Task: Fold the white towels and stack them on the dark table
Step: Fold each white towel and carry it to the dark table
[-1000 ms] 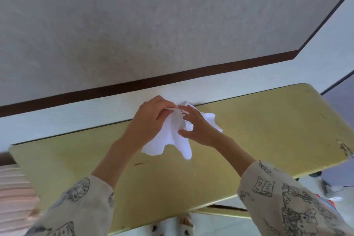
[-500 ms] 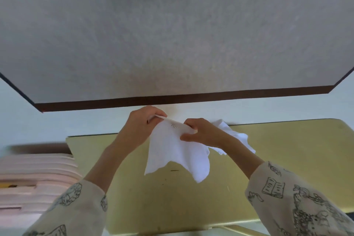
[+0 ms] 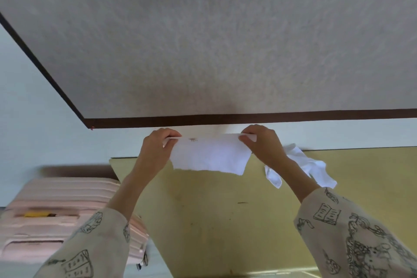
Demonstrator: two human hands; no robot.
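A small white towel (image 3: 209,157) hangs stretched flat in the air above the far edge of a yellow-green table (image 3: 225,221). My left hand (image 3: 158,149) pinches its upper left corner and my right hand (image 3: 261,144) pinches its upper right corner. A second white towel (image 3: 313,169) lies crumpled on the table behind my right forearm, partly hidden by it. No dark table is in view.
A pink ribbed suitcase (image 3: 63,210) stands on the floor left of the table, with a yellow item (image 3: 38,214) by its handle. A pale wall with a dark baseboard (image 3: 225,119) runs just behind the table's far edge.
My hands have moved apart along the towel's top edge, pulling it from a drooping bunch into a taut flat sheet. The view has shifted left, showing more of the suitcase.
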